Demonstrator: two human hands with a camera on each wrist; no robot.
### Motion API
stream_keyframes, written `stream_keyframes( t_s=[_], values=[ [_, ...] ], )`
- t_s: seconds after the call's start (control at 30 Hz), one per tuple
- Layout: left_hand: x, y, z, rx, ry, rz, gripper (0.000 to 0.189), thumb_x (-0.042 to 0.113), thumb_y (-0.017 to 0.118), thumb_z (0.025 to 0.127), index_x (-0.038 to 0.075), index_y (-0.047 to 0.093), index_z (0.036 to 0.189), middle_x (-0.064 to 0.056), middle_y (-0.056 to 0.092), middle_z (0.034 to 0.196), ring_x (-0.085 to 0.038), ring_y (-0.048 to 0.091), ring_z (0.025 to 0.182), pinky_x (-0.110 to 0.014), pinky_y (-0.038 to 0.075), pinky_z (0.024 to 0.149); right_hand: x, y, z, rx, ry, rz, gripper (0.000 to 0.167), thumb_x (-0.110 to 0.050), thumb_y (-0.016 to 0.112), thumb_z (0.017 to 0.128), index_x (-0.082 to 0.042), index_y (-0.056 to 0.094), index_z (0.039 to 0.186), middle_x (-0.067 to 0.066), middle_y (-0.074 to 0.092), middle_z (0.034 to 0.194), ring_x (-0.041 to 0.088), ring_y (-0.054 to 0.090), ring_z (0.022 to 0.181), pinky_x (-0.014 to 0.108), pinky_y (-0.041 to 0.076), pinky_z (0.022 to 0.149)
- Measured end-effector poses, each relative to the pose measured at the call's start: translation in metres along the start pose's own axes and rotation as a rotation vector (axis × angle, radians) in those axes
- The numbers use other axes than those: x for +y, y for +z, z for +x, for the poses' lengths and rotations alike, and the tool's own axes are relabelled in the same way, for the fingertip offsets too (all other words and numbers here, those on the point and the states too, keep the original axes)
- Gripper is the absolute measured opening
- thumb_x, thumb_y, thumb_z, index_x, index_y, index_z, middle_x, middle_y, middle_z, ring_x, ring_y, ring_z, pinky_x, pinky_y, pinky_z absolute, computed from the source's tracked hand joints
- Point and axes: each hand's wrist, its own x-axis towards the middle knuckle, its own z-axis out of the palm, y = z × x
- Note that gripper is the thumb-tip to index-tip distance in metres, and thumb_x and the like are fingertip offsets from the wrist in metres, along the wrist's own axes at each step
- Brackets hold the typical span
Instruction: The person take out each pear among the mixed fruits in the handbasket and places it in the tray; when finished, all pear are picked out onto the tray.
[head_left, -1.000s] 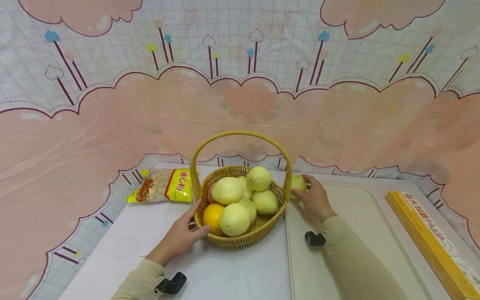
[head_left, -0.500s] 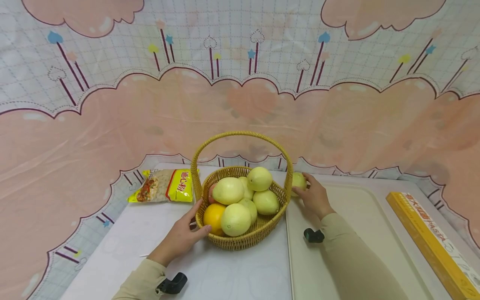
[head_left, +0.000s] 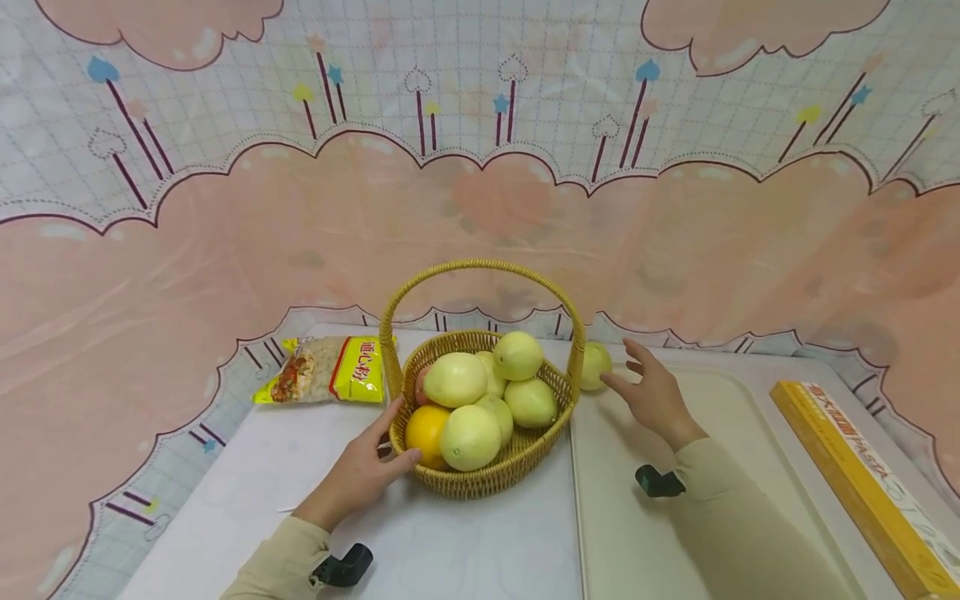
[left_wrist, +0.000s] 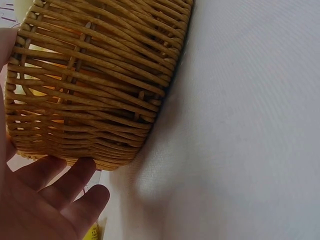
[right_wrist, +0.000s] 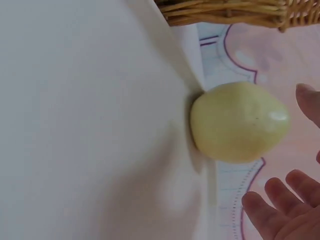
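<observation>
A wicker basket (head_left: 471, 487) with a tall arched handle stands mid-table, holding several pale green melon-like fruits (head_left: 470, 437), an orange (head_left: 426, 435) and a partly hidden reddish fruit (head_left: 422, 387). My left hand (head_left: 362, 475) grips its near left side, thumb at the rim and fingertips (left_wrist: 82, 167) against the outer weave. Just right of the basket, one more pale green melon-like fruit (right_wrist: 237, 122) rests on the edge of a cream tray (head_left: 705, 500). Beside that fruit my right hand (head_left: 656, 396) is held with fingers spread, apart from it and holding nothing.
A yellow bag of pasta (head_left: 326, 371) lies behind and left of the basket. Along the right side of the table lies a long yellow pasta box (head_left: 855, 475). A patterned cloth (head_left: 480, 217) hangs directly behind the table.
My right hand has let go of the fruit at the tray's edge and drawn back to the right, its fingers opening. The left hand and basket stay in place.
</observation>
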Motion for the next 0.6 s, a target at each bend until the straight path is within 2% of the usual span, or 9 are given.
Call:
stream_keyframes(
  t_s=[0.3,0.6],
  values=[
    [0.0,-0.001,-0.001,-0.006,-0.006,0.007,0.089,0.042,0.069,0.093,0.013,0.019,0.161,-0.022,0.027,0.16,-0.04,0.047,0.132,-0.051,0.04,0.109,-0.014,-0.01,-0.027,-0.022,-0.062,-0.01,0.075,-0.03,0.069,0.096,0.0,0.031,0.154,0.023,0.035,0.156,0.043,0.042,0.135,0.057,0.045,0.103],
    [0.001,-0.002,0.0,-0.01,-0.007,0.007,0.089,0.043,0.069,0.093,0.013,0.019,0.161,-0.023,0.029,0.159,-0.04,0.047,0.132,-0.051,0.04,0.109,-0.04,-0.007,-0.057,-0.011,-0.192,0.0,0.069,-0.023,0.075,0.092,0.003,0.042,0.147,0.023,0.046,0.147,0.041,0.05,0.128,0.054,0.05,0.098]
  ],
)
